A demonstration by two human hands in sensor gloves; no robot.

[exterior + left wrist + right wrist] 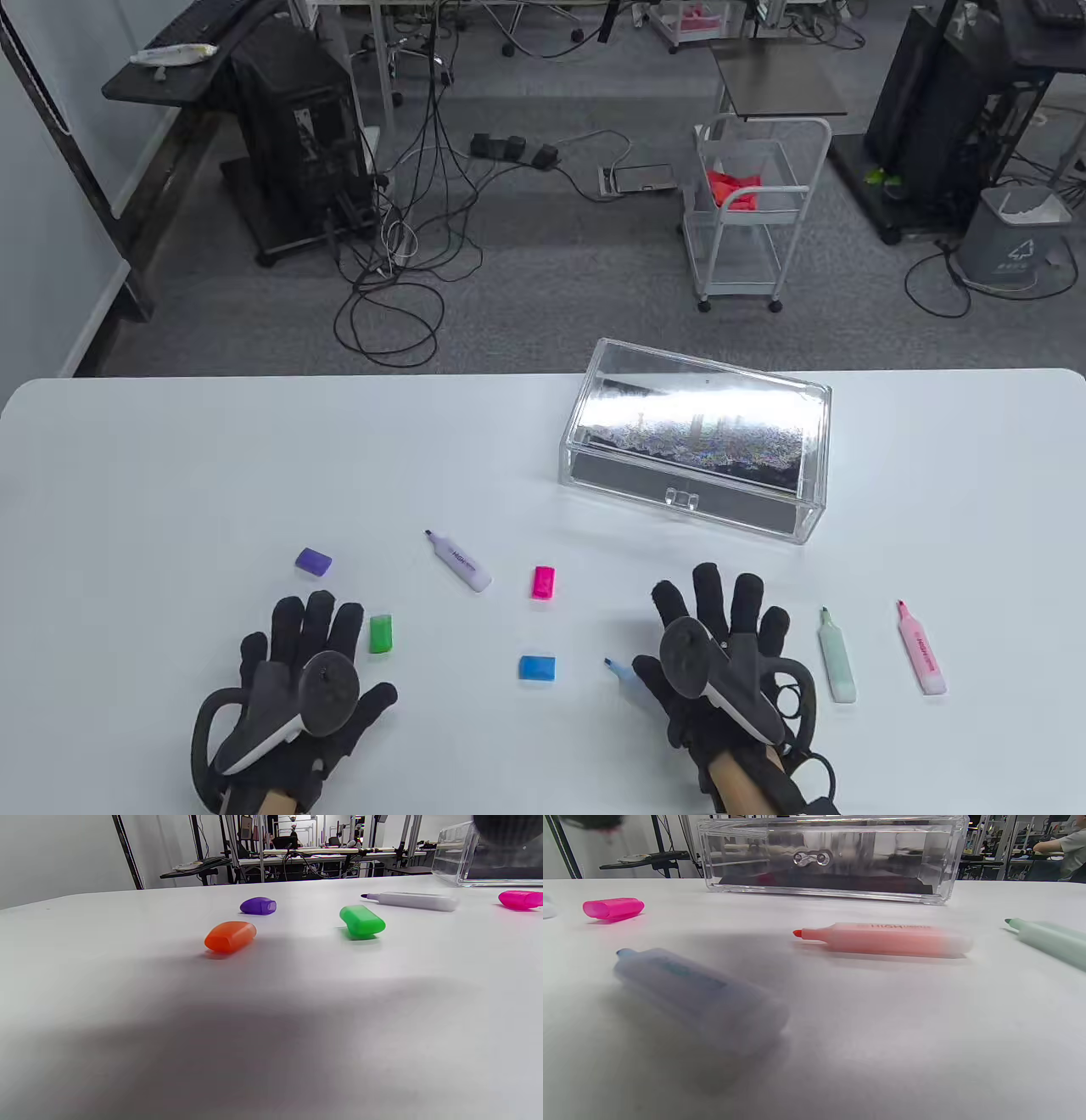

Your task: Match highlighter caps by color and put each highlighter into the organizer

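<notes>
Both hands, left hand (pixel 297 679) and right hand (pixel 721 658), lie flat on the worktop (pixel 170 475), fingers spread and holding nothing, probably because no highlighter has its cap yet.

A lab or technical workroom is shown. Beyond the white table (pixel 254 458), grey carpet is strewn with loose cables (pixel 399 289) and power adapters (pixel 513 150). Black equipment racks on castors (pixel 297 136) are seen alongside a white wire trolley (pixel 751 212) and a grey waste bin (pixel 1014 233). Aluminium-framed benches loaded with gear (pixel 314 853) are visible further back.
</notes>
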